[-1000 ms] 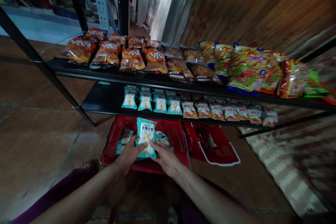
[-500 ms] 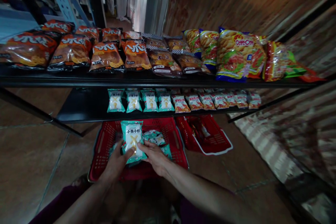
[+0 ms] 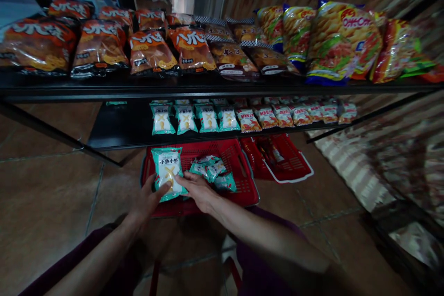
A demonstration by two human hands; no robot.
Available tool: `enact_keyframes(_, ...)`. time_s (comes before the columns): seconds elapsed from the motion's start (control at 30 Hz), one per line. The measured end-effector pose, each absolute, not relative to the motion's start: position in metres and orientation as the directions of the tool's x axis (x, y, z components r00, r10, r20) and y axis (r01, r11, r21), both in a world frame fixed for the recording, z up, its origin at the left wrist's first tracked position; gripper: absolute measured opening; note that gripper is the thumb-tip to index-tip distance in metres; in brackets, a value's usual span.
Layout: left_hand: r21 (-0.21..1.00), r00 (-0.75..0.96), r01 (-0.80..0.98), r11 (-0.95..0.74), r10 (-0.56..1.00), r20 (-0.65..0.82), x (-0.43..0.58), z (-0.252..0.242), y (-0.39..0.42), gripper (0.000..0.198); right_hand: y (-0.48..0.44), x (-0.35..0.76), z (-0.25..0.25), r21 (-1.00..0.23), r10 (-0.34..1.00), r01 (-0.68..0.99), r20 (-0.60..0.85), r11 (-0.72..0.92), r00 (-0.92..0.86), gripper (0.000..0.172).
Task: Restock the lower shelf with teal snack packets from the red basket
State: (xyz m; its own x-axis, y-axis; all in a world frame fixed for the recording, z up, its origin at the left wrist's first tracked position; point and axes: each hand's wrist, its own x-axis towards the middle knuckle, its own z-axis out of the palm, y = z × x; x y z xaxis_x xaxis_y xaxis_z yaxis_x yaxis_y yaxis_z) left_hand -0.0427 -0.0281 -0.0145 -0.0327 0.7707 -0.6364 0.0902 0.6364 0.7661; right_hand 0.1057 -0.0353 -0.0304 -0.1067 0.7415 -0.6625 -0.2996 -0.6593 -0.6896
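A brown tiled floor (image 3: 52, 185) is spreading beneath a black rack (image 3: 208, 90) that is carrying snack bags (image 3: 192, 48). In front of it, the left hand (image 3: 147, 199) and right hand (image 3: 196, 189) are both gripping a teal packet (image 3: 168, 173) (upright, printed face showing), holding it above the near left corner of a red basket (image 3: 239, 166), where more teal packets (image 3: 211, 169) are lying.

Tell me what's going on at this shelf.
A person holds a teal snack packet upright in both hands, left hand and right hand, over a red basket on the floor that has more teal packets in it. Matching packets stand in a row on the lower shelf just beyond.
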Motion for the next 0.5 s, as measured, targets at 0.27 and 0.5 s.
enact_keyframes(0.27,0.811,0.059,0.044,0.583,0.809,-0.585,-0.092,0.001,-0.032,0.056,-0.03,0.056,-0.03,-0.742,0.778,-0.26,-0.625,-0.617,-0.062,0.05)
enact_keyframes(0.5,0.788,0.132,0.019,0.615,0.78,-0.612,-0.099,0.0,-0.044,0.058,-0.057,0.05,-0.025,-0.752,0.807,-0.322,-0.587,-0.574,-0.067,0.055)
